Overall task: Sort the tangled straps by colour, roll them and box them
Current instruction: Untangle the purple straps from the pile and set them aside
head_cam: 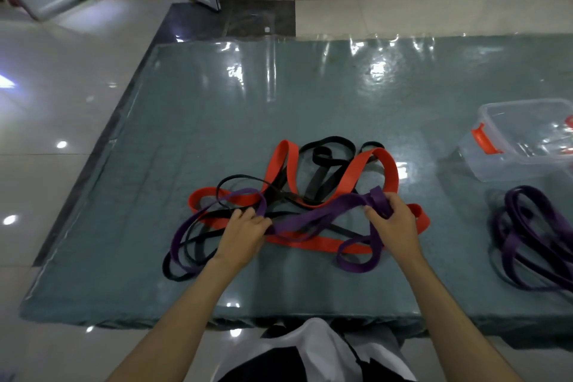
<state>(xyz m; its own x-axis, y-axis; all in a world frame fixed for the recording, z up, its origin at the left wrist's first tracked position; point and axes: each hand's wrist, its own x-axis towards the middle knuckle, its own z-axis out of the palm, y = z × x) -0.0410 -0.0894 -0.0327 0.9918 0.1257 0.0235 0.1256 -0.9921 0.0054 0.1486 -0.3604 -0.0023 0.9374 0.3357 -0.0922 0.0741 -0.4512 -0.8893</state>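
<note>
A tangle of red straps (353, 172), black straps (322, 155) and a purple strap (325, 211) lies in the middle of the grey-green table (217, 121). My right hand (392, 223) grips a bunched end of the purple strap at the tangle's right. My left hand (245, 231) holds the same purple strap further left, fingers curled on it. A separate heap of purple straps (533, 242) lies at the right edge. A clear plastic box (527, 139) with orange clips stands at the far right.
The table has a glossy plastic cover and its front edge runs just before my body. Shiny tiled floor (62, 102) lies left and beyond. Doors and a cabinet stand at the back of the room.
</note>
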